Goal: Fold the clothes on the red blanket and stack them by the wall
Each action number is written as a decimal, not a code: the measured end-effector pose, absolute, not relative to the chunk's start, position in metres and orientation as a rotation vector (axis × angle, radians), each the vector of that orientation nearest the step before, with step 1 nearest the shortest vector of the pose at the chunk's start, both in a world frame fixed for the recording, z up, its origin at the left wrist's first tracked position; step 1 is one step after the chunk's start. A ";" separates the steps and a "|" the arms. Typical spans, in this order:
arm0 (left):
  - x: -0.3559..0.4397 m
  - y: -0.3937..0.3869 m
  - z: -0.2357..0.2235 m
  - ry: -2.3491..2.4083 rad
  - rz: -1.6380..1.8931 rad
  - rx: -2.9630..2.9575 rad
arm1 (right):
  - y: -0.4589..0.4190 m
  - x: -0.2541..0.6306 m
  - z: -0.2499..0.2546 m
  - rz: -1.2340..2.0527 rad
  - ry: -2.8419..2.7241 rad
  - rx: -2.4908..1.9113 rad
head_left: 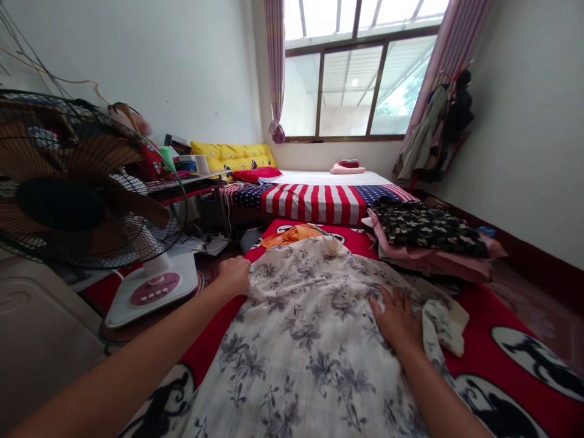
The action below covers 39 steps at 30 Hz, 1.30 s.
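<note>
A white garment with grey flower prints lies spread over a red blanket with black-and-white figures. At its left edge my left hand is closed, gripping the cloth. My right hand rests flat on the garment's right side with fingers spread. Beside that hand, a bunched end of the same cloth lies folded over. An orange cloth sits just past the garment's far end.
A stack of folded clothes, black floral on top, lies at the right. An electric fan stands at the left near a cluttered table. Beyond is a bed with a striped cover and folded items.
</note>
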<state>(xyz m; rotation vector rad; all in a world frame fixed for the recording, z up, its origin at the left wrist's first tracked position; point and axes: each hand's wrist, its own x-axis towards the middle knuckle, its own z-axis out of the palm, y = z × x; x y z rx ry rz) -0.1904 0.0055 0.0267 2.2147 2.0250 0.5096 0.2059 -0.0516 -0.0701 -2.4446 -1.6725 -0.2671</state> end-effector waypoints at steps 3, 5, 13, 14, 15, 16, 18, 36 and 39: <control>-0.145 0.021 0.024 1.767 0.590 2.395 | -0.052 0.206 -0.070 -0.269 -1.671 -2.443; -0.111 0.028 0.014 1.528 0.593 2.500 | -0.052 0.206 -0.070 -0.272 -1.676 -2.442; -0.028 0.073 -0.012 1.208 0.777 2.675 | -0.052 0.206 -0.073 -0.275 -1.666 -2.418; -0.024 0.084 -0.009 1.342 0.839 2.633 | -0.052 0.206 -0.072 -0.268 -1.666 -2.414; -0.022 0.094 -0.006 1.464 0.882 2.579 | -0.053 0.206 -0.071 -0.261 -1.667 -2.409; -0.020 0.104 -0.003 1.560 0.901 2.525 | -0.053 0.205 -0.071 -0.254 -1.666 -2.403; -0.019 0.119 0.002 1.663 0.899 2.451 | -0.054 0.205 -0.069 -0.237 -1.662 -2.397; -0.073 -0.015 -0.026 1.603 0.965 2.250 | -0.051 0.206 -0.072 -0.225 -1.646 -2.412; -0.066 0.012 -0.012 1.829 1.191 1.580 | -0.050 0.207 -0.073 -0.243 -1.660 -2.416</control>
